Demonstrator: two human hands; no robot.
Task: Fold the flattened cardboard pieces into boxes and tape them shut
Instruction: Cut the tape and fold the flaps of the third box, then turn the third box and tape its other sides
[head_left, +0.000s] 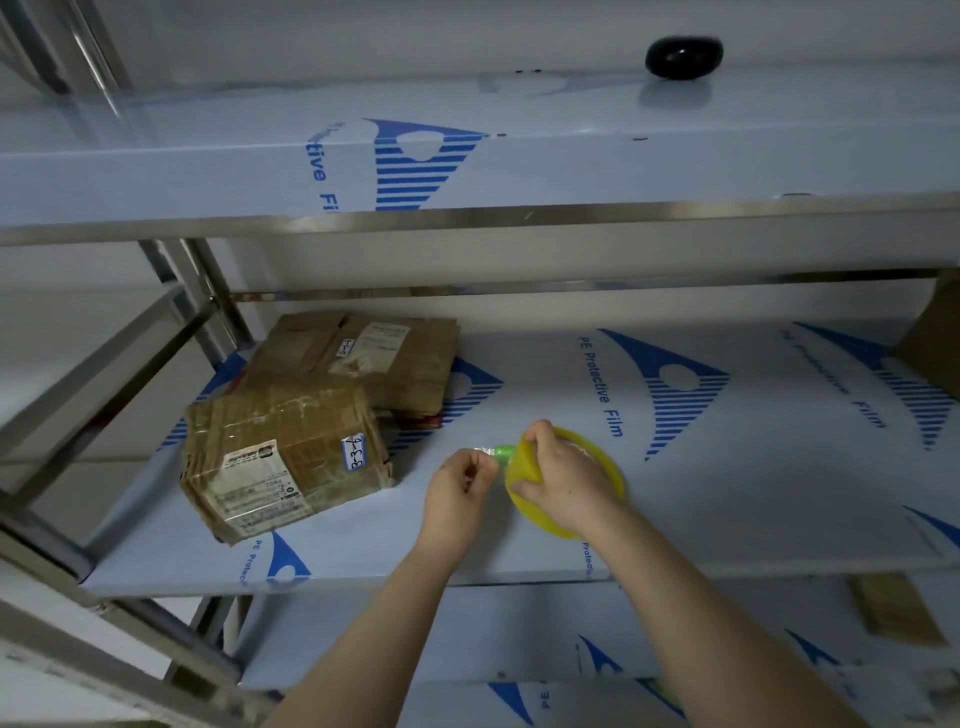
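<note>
Right hand (561, 470) grips yellow tape roll (597, 486) on shelf (727, 509), left hand (460, 486) pinches tape end (488, 454), taped box (283, 460) left, beside flat cardboard (363, 358).

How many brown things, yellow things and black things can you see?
Brown: 4 (taped box, flattened cardboard stack, cardboard at the right edge, piece on the lower shelf)
Yellow: 1 (tape dispenser)
Black: 1 (round thing on the top shelf)
Total: 6
</note>
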